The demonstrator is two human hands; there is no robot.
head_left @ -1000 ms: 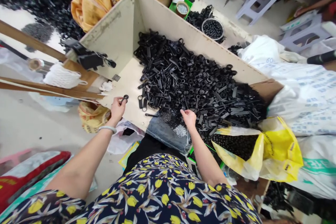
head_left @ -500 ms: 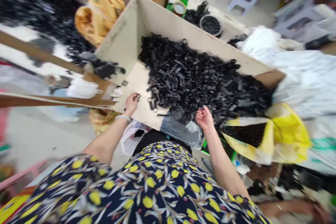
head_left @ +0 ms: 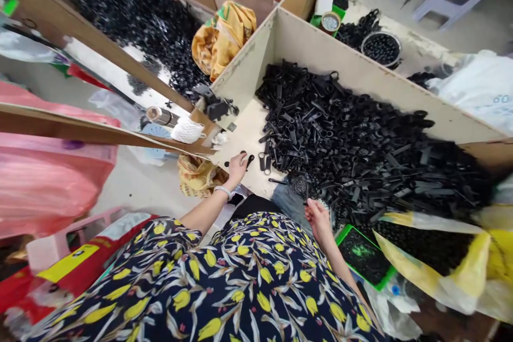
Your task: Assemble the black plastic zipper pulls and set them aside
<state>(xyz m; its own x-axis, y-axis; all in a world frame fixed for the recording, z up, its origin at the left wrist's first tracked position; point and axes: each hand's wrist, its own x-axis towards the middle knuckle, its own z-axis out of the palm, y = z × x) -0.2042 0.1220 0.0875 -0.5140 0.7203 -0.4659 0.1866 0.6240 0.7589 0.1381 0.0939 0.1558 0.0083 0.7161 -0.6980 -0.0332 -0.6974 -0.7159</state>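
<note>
My left hand (head_left: pixel 237 168), a pale band on its wrist, is at the front left corner of the pale box floor. Its fingers are curled, with a black ring-ended part (head_left: pixel 250 161) against them. My right hand (head_left: pixel 318 217) is closed, pinching a small dark part (head_left: pixel 306 203) at the front edge of the pile. Beside it lies a grey-blue sheet (head_left: pixel 286 200), partly covered by the pile. Between my hands, a few black ring-ended pieces (head_left: pixel 267 164) lie apart from the large heap of similar black parts (head_left: pixel 340 133).
A pale wooden wall (head_left: pixel 360 59) bounds the heap at the back. A green-rimmed tray (head_left: pixel 340 235) sits right of my right hand, next to a yellow-and-white bag (head_left: pixel 476 264). An orange sack (head_left: pixel 224 37) rests at the left partition. Beyond the wall stands a bowl of black pieces (head_left: pixel 380 48).
The view has swung left, so everything sits further right in it. My right hand has come back nearer my body from the heap's edge. My left hand stays over the pale floor.
</note>
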